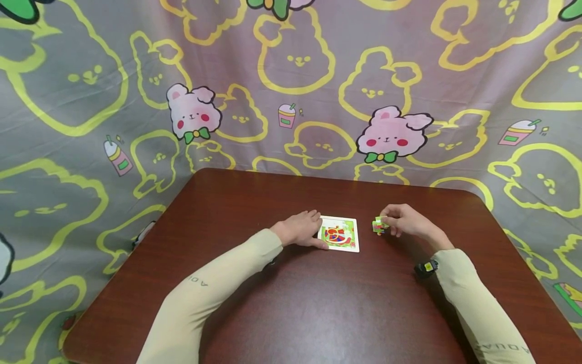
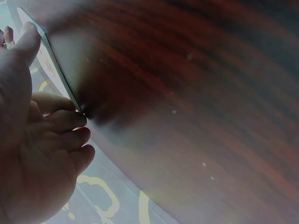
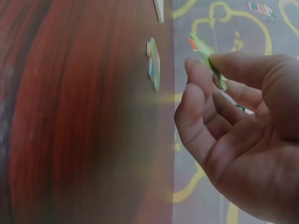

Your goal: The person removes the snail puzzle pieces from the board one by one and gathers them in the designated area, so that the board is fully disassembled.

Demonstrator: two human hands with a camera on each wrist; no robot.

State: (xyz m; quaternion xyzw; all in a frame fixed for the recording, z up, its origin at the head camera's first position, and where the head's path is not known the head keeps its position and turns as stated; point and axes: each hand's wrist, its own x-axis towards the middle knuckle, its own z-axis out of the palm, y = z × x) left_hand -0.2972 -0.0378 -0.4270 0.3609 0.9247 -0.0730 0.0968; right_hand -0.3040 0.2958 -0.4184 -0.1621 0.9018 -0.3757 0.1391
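Note:
A square puzzle board [image 1: 337, 234] with a white border and a red, blue and green picture lies flat on the table. My left hand [image 1: 301, 228] holds it by its left side, thumb at the near corner and fingers at the far one; the left wrist view shows the board's edge [image 2: 60, 70] between them. To the right of the board, my right hand [image 1: 403, 220] pinches a thin green puzzle piece [image 3: 205, 53] between thumb and fingers, raised off the table. Beside and below it, a second colourful piece [image 1: 377, 227] rests on the tabletop.
The brown wooden table [image 1: 291, 303] has rounded corners. A grey curtain [image 1: 254, 65] with yellow outlines and pink rabbit faces hangs behind and around it. A dark watch-like strap [image 1: 426, 268] sits on the right wrist.

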